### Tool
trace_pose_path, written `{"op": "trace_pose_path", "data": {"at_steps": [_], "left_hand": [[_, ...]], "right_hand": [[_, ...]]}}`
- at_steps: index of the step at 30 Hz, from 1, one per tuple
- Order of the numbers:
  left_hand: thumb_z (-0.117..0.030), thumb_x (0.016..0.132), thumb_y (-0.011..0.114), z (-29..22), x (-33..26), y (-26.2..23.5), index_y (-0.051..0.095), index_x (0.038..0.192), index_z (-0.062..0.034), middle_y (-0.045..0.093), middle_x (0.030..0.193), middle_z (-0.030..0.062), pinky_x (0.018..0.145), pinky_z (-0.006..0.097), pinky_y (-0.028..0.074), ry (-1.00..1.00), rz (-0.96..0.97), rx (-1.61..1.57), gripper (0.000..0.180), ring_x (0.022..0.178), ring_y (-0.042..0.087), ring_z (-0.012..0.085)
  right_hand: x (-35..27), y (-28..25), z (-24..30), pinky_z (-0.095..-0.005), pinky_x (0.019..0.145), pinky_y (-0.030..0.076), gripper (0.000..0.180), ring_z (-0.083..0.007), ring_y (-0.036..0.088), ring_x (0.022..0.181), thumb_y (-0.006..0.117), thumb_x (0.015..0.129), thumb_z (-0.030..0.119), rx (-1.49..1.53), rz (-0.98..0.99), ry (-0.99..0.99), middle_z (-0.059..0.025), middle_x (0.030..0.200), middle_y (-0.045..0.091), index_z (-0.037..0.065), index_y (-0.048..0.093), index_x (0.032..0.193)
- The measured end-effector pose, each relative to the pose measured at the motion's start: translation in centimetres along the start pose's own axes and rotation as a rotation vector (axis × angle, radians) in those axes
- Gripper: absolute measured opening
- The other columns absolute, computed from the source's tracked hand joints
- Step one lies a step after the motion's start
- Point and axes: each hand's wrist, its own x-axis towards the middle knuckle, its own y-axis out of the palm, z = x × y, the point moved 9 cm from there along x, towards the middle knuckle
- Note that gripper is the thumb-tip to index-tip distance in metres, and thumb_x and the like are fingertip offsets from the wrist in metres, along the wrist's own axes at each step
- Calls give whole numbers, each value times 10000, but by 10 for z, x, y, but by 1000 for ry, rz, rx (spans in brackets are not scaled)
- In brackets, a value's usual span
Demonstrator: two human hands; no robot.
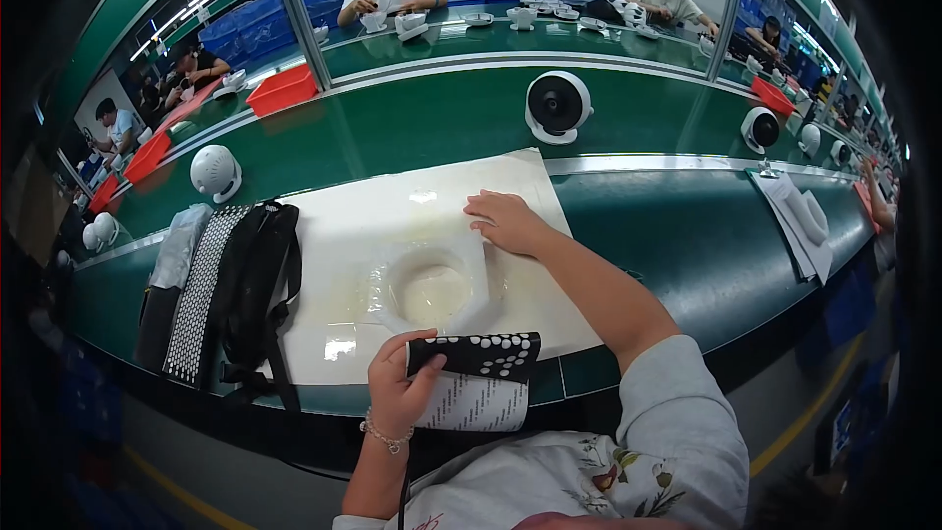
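Note:
My left hand [397, 383] pinches the left end of a curled sheet of white dots [500, 355] near the front edge of the bench. The sheet is black with rows of round white dots, and its pale printed backing paper [476, 402] hangs below. My right hand [508, 223] lies on a white board [324, 285], fingers stretched out, with nothing seen in them. Between my hands, a white block with a round opening [478, 304] sits on the board, just beyond the sheet. Clear tape runs over its left side.
Left of the board lie a black bag [257, 285] and another white-dotted black strip [201, 294]. White cameras [557, 106] stand along the green conveyor behind. A clipboard with papers [793, 221] lies at right. Red trays [282, 90] and co-workers are across the line.

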Motion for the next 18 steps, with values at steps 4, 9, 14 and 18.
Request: {"op": "trace_pose_path", "data": {"at_steps": [4, 9, 14, 18], "left_hand": [[-6, 742, 619, 0, -1, -1, 618, 865, 37, 605, 873, 78, 536, 197, 410, 10, -1, 0, 130, 568, 512, 76], [-7, 732, 631, -3, 1, 0, 626, 881, 26, 609, 883, 87, 579, 213, 431, 27, 15, 30, 152, 636, 543, 98], [-45, 714, 670, -1, 0, -1, 633, 889, 9, 621, 913, 104, 722, 274, 467, -3, 18, 16, 187, 807, 594, 201], [-47, 716, 669, -3, 0, 0, 635, 893, 7, 623, 909, 105, 719, 273, 470, 28, 22, 26, 188, 803, 598, 202]], "right_hand": [[1, -5, 6, -366, 983, 302, 298, -271, 392, 1210, 517, 847, 234, 8, -18, -19, -94, 1222, 509, 78, 570, 1095], [0, -6, 7, -353, 1013, 279, 296, -261, 369, 1231, 519, 856, 206, 18, 26, 11, -97, 1254, 488, 72, 565, 1115], [0, -7, 5, -368, 978, 315, 296, -286, 408, 1194, 526, 837, 244, 27, -52, -31, -100, 1207, 517, 63, 580, 1066], [0, -6, 4, -363, 988, 308, 296, -282, 399, 1203, 532, 835, 241, 52, -30, -15, -98, 1213, 512, 62, 582, 1065]]}}
